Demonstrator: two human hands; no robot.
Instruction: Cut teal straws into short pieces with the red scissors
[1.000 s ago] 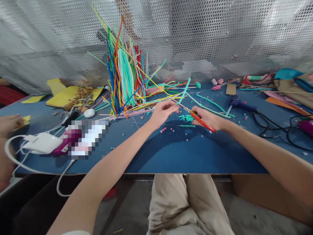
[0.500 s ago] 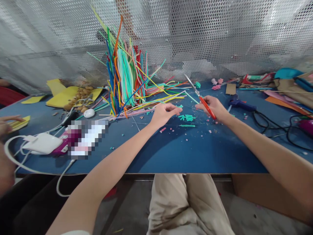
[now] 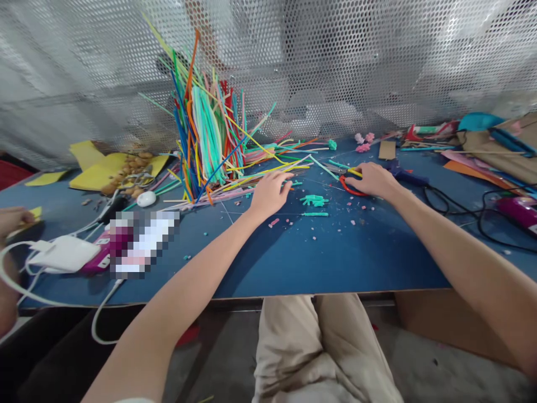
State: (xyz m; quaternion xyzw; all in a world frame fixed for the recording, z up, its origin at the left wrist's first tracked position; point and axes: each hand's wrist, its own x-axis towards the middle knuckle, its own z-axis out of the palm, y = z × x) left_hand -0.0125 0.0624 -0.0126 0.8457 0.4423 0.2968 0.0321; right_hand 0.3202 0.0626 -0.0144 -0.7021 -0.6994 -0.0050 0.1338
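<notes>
My left hand [image 3: 271,193] hovers low over the table, fingers curved and apart with nothing visible in them. By its fingertips lies a short green piece [image 3: 297,183], and just right of it is a small pile of cut green pipe-cleaner pieces [image 3: 314,200]. A longer green piece on a thin wire [image 3: 315,214] lies in front of the pile. My right hand [image 3: 372,180] is closed over red-handled scissors [image 3: 352,190] low at the table; its fingers partly hide the grip. A yellow handle [image 3: 356,172] shows beside them, its tool mostly hidden.
A tall bundle of coloured pipe cleaners [image 3: 207,134] stands at the back left, before a perforated metal panel [image 3: 335,67]. A glue gun [image 3: 409,174] with black cord lies right. A phone [image 3: 146,243], white charger [image 3: 65,253] and another person's hand [image 3: 14,221] are left.
My right hand has lowered the scissors from raised to near the table. My left hand's fingers have spread from a pinch, and the green piece they held is out of them.
</notes>
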